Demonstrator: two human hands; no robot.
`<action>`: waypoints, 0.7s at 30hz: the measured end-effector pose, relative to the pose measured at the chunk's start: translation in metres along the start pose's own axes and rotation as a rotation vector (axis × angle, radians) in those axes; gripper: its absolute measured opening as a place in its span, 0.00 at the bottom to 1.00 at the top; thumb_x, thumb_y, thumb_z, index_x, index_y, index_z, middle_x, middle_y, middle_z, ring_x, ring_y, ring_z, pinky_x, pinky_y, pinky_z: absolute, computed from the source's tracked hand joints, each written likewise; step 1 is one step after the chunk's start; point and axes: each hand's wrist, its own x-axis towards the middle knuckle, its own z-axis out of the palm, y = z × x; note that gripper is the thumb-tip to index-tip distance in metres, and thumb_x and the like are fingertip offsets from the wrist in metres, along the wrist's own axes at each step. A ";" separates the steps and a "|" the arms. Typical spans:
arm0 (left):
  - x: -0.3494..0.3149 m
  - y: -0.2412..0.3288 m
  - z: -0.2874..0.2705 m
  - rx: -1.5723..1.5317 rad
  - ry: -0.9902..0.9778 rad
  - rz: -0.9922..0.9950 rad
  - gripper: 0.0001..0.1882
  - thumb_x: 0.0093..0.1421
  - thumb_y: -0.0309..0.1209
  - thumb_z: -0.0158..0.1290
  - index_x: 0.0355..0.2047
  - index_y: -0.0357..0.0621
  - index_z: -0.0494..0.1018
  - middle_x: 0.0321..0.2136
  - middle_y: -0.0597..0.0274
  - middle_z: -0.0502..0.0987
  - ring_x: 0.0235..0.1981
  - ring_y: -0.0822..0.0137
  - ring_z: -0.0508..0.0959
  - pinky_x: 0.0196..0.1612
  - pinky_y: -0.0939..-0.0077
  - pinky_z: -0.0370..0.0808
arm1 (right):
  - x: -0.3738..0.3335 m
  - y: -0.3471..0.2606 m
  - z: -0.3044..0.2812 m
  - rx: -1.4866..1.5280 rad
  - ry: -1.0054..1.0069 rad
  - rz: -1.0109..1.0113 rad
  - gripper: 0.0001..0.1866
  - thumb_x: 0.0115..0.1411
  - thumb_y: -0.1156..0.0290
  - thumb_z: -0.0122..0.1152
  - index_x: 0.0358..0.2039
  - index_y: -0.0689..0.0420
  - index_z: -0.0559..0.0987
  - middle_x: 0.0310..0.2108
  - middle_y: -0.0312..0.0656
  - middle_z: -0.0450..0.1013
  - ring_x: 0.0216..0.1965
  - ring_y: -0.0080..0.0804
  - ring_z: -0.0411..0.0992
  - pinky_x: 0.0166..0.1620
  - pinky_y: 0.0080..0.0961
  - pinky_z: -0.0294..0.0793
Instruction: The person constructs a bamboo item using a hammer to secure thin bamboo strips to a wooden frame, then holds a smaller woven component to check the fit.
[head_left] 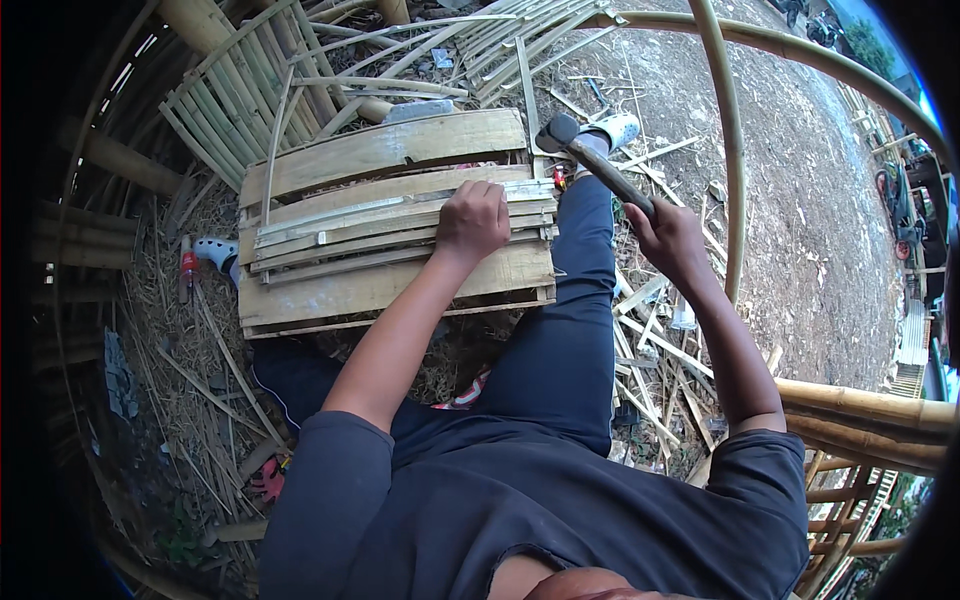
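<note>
My right hand [668,240] is wrapped round the handle of a hammer [612,178], its dark head raised beside the far right corner of a low wooden plank table. Over that table, my left hand [474,220] is closed, its curled fingers pressing on a bamboo strip [380,212] near the strips' right end. Several strips lie side by side across the planks [400,282], joined near the left by a thin crosspiece [268,175]. A small metal-coloured piece [321,238] sits on them. Whatever is beneath my left fingers is hidden.
Slatted bamboo panels [225,120] lean at the far left. A grey block [418,110] rests at the table's far edge. A curved bamboo pole [728,130] rises on the right. Bamboo offcuts [655,345] litter the ground, and a red-labelled bottle [187,262] stands left.
</note>
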 end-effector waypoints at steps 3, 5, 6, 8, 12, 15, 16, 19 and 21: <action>0.001 0.000 0.003 -0.002 -0.020 -0.013 0.06 0.60 0.28 0.55 0.30 0.40 0.78 0.30 0.52 0.81 0.35 0.53 0.82 0.40 0.63 0.82 | -0.006 0.005 0.017 -0.087 -0.089 -0.020 0.32 0.68 0.42 0.59 0.24 0.62 0.78 0.18 0.54 0.75 0.23 0.56 0.77 0.30 0.49 0.76; -0.001 -0.003 0.009 -0.052 0.101 0.051 0.05 0.59 0.28 0.55 0.28 0.41 0.76 0.29 0.53 0.80 0.34 0.53 0.81 0.39 0.62 0.81 | -0.005 0.008 0.031 -0.153 -0.257 0.089 0.35 0.69 0.38 0.55 0.24 0.61 0.78 0.19 0.55 0.75 0.25 0.57 0.78 0.33 0.52 0.77; -0.002 -0.004 0.008 -0.047 0.104 0.049 0.05 0.59 0.28 0.55 0.28 0.41 0.76 0.29 0.53 0.80 0.34 0.53 0.81 0.39 0.62 0.81 | -0.003 0.002 0.030 -0.164 -0.225 0.065 0.34 0.68 0.38 0.56 0.24 0.61 0.78 0.18 0.54 0.75 0.24 0.56 0.78 0.32 0.51 0.77; -0.005 -0.007 0.006 -0.039 0.017 0.000 0.07 0.62 0.29 0.55 0.34 0.40 0.80 0.33 0.53 0.82 0.37 0.53 0.82 0.39 0.59 0.81 | 0.002 -0.007 0.023 -0.164 -0.145 -0.008 0.32 0.68 0.40 0.58 0.24 0.60 0.78 0.17 0.53 0.74 0.23 0.56 0.78 0.31 0.50 0.76; -0.001 -0.003 0.003 -0.034 0.022 0.000 0.07 0.62 0.29 0.54 0.34 0.40 0.80 0.32 0.53 0.82 0.35 0.53 0.82 0.39 0.59 0.82 | 0.007 -0.022 0.003 -0.139 -0.017 -0.122 0.28 0.65 0.45 0.65 0.23 0.59 0.76 0.16 0.51 0.73 0.21 0.53 0.77 0.27 0.47 0.74; -0.001 -0.002 0.004 -0.059 0.022 0.000 0.07 0.62 0.29 0.54 0.33 0.40 0.80 0.31 0.53 0.81 0.35 0.53 0.82 0.38 0.58 0.81 | 0.002 0.003 0.017 -0.270 -0.096 -0.163 0.28 0.65 0.43 0.64 0.22 0.57 0.77 0.16 0.49 0.74 0.20 0.51 0.77 0.26 0.47 0.76; -0.003 -0.001 0.005 -0.060 0.022 -0.002 0.07 0.62 0.29 0.54 0.33 0.40 0.80 0.31 0.53 0.81 0.35 0.53 0.82 0.38 0.58 0.81 | 0.000 0.006 0.023 -0.291 -0.121 -0.124 0.29 0.65 0.43 0.64 0.21 0.56 0.76 0.15 0.48 0.73 0.19 0.50 0.77 0.26 0.47 0.75; -0.002 -0.001 0.007 -0.041 0.039 0.001 0.07 0.62 0.29 0.54 0.33 0.39 0.80 0.30 0.53 0.81 0.34 0.53 0.82 0.38 0.59 0.81 | 0.000 0.005 0.013 -0.268 -0.110 -0.139 0.29 0.65 0.44 0.64 0.20 0.56 0.76 0.15 0.48 0.73 0.19 0.50 0.77 0.26 0.47 0.75; 0.000 -0.003 0.005 -0.040 -0.002 -0.014 0.08 0.63 0.29 0.54 0.33 0.38 0.80 0.30 0.53 0.80 0.35 0.53 0.82 0.38 0.59 0.81 | 0.009 -0.006 0.001 -0.189 0.009 -0.182 0.28 0.66 0.46 0.64 0.20 0.58 0.75 0.15 0.50 0.73 0.19 0.52 0.77 0.26 0.47 0.75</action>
